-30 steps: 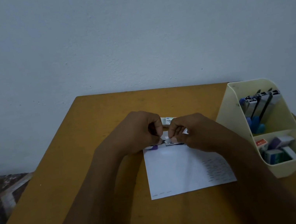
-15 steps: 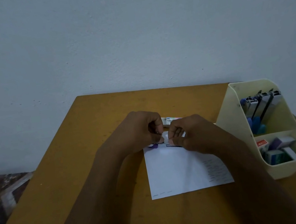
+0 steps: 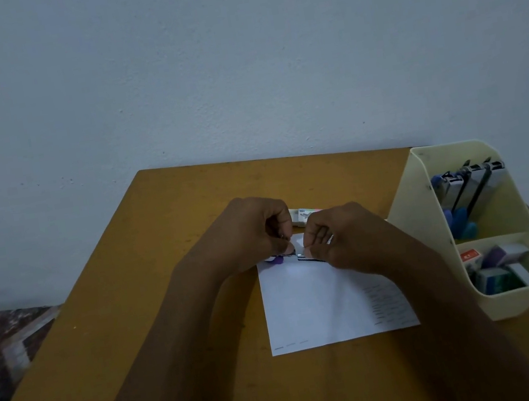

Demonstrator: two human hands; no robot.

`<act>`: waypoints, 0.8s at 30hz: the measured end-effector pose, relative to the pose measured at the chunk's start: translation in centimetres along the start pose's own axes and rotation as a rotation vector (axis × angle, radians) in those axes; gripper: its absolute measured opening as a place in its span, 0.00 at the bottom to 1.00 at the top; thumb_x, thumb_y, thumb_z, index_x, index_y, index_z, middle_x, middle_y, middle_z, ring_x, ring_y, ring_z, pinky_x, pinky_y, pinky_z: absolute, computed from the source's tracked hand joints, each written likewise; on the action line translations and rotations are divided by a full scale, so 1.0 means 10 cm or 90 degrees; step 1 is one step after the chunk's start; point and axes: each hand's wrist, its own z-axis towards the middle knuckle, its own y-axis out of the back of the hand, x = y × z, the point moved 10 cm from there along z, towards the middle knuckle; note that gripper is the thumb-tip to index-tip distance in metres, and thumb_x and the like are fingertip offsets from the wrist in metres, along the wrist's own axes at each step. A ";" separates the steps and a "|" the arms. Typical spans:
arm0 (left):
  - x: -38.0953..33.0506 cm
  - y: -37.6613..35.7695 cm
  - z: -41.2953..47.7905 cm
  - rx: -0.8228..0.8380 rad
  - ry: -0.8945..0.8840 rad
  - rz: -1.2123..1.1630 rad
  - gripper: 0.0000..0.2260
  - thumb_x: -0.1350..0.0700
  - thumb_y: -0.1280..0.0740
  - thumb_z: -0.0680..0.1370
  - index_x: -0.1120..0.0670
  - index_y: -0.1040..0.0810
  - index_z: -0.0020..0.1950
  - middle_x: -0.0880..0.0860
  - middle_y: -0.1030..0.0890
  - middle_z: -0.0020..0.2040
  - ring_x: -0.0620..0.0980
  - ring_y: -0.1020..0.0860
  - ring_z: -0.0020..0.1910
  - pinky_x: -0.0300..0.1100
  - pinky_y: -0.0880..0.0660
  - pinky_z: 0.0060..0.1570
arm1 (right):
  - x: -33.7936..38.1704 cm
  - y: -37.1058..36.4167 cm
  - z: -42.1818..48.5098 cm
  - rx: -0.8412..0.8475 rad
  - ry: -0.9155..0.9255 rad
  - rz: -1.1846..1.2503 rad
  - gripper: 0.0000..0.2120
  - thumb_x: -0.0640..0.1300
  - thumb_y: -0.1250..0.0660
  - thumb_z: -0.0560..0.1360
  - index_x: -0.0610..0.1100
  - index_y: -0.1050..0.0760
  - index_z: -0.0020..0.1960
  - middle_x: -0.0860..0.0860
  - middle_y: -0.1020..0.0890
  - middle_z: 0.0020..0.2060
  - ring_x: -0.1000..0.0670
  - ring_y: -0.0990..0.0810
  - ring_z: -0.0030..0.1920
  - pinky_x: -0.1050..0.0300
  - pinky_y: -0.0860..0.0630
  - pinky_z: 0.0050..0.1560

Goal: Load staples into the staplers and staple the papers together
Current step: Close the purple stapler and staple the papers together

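Observation:
White papers (image 3: 321,302) lie on the brown table (image 3: 176,311). At their far edge sits a small stapler (image 3: 288,258) with a purple part, mostly hidden by my hands. My left hand (image 3: 254,233) has curled fingers gripping its left end. My right hand (image 3: 345,239) pinches something small and pale at the stapler's right end; what it is cannot be made out. A small staple box (image 3: 301,217) lies just behind my hands.
A cream desk organiser (image 3: 434,229) stands at the right of the table, with several staplers upright in its rear compartment and small boxes in its front one. A grey wall rises behind the table. Patterned floor shows at the left.
Both hands have stayed at the far edge of the papers with only slight finger shifts; the right hand drew a little closer to the left.

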 end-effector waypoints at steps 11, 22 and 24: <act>0.01 -0.01 0.00 0.008 0.010 -0.009 0.07 0.63 0.25 0.69 0.54 0.20 0.41 0.49 0.17 0.40 0.46 0.19 0.40 0.48 0.20 0.43 | -0.01 0.00 -0.01 0.031 -0.017 0.026 0.06 0.40 0.25 0.66 0.42 0.20 0.41 0.50 0.19 0.35 0.54 0.21 0.35 0.64 0.25 0.39; 0.05 0.03 0.00 0.000 -0.001 -0.001 0.07 0.63 0.25 0.69 0.53 0.19 0.40 0.46 0.18 0.40 0.40 0.21 0.39 0.34 0.24 0.39 | 0.10 -0.05 -0.03 0.038 0.078 0.036 0.11 0.38 0.28 0.67 0.48 0.17 0.48 0.53 0.15 0.43 0.56 0.21 0.43 0.67 0.27 0.46; 0.06 0.02 0.00 0.003 0.003 -0.002 0.07 0.64 0.26 0.69 0.53 0.19 0.40 0.47 0.17 0.40 0.40 0.21 0.39 0.33 0.24 0.39 | 0.09 -0.05 -0.03 0.039 0.069 0.022 0.12 0.38 0.27 0.66 0.49 0.17 0.48 0.53 0.16 0.43 0.56 0.21 0.42 0.65 0.27 0.45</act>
